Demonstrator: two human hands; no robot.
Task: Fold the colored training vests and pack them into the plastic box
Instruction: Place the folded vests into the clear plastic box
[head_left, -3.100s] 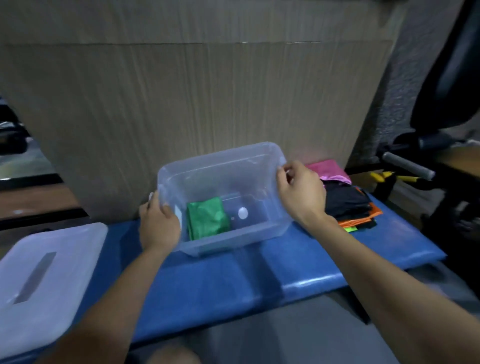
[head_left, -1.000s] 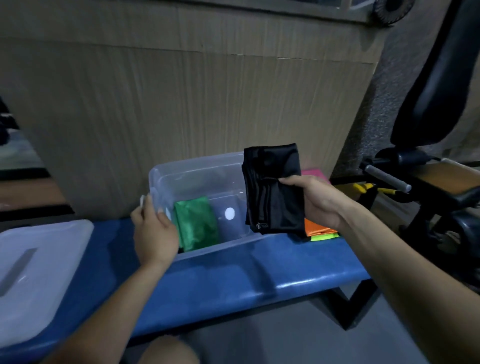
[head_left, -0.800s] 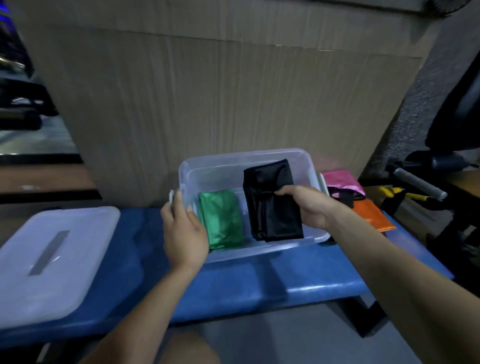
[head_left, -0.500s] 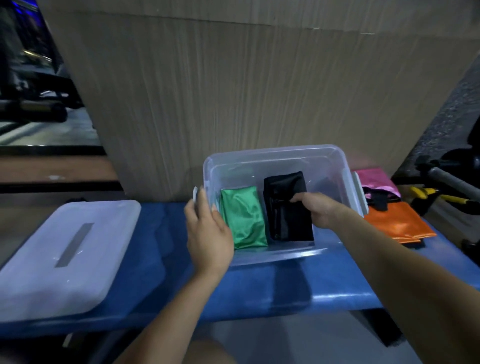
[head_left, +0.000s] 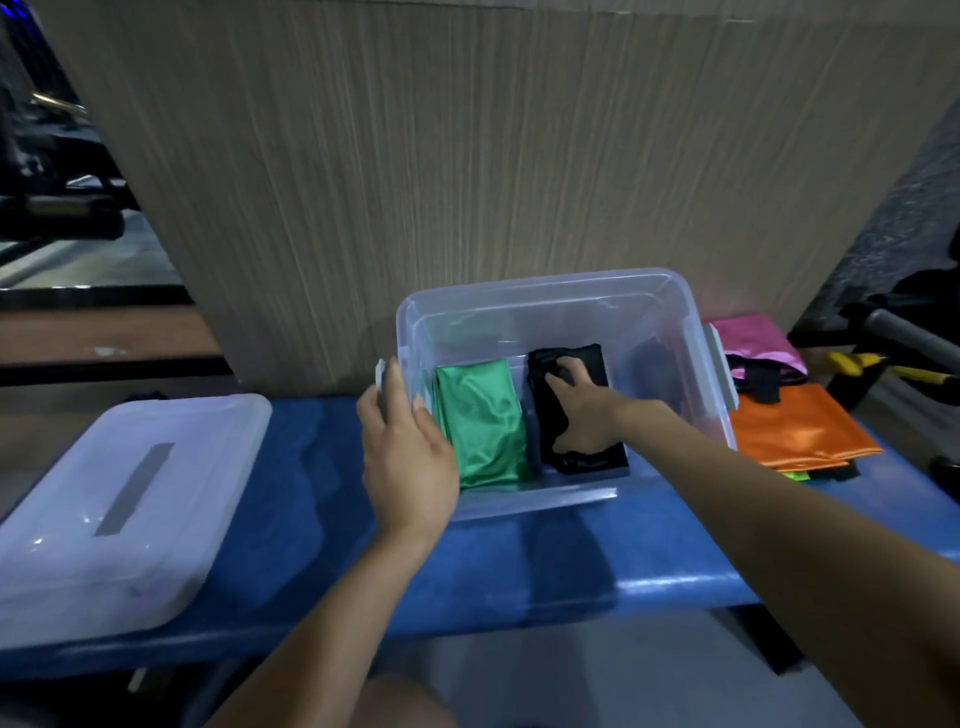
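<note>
A clear plastic box (head_left: 550, 291) stands on the blue bench (head_left: 519, 566). Inside it a folded green vest (head_left: 483, 421) lies at the left, and a folded black vest (head_left: 592, 364) lies beside it. My right hand (head_left: 582, 410) reaches into the box and presses flat on the black vest, fingers spread. My left hand (head_left: 408, 452) rests against the box's left wall and handle, fingers straight. Right of the box, a folded orange vest (head_left: 800, 426) lies on a stack, with a pink vest (head_left: 753, 338) behind it.
The box's clear lid (head_left: 109, 504) lies on the bench at the left. A wood-grain panel (head_left: 467, 156) rises right behind the box. Gym equipment with a grey bar (head_left: 914, 338) and a yellow-handled part (head_left: 857, 361) stands at the far right.
My right hand lifted the black vest off the right-hand stack, carried it over the box and lowered it beside the green vest. The left hand stayed on the box's left side.
</note>
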